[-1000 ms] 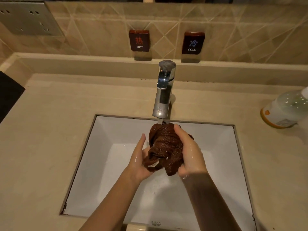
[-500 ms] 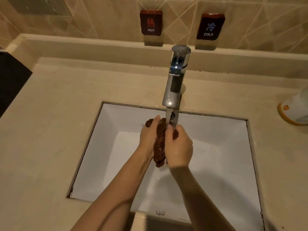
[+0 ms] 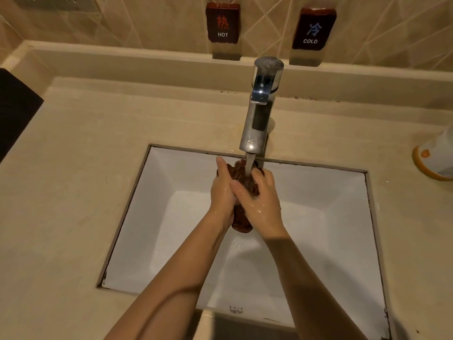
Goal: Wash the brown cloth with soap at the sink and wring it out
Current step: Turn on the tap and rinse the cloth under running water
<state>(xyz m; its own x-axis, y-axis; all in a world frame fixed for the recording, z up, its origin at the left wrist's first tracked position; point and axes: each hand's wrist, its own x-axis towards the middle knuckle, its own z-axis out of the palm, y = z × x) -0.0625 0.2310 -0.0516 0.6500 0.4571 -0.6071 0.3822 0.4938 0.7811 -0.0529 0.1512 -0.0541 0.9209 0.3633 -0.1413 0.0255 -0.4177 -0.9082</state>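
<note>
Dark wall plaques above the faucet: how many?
2: the dark brown HOT plaque on the wall left of the chrome faucet, the dark COLD plaque right of it. None seem hidden.

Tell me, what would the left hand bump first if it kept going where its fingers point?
The left hand would probably meet the far wall of the white rectangular sink, just left of the shiny metal tap. Depth is hard to judge.
</note>
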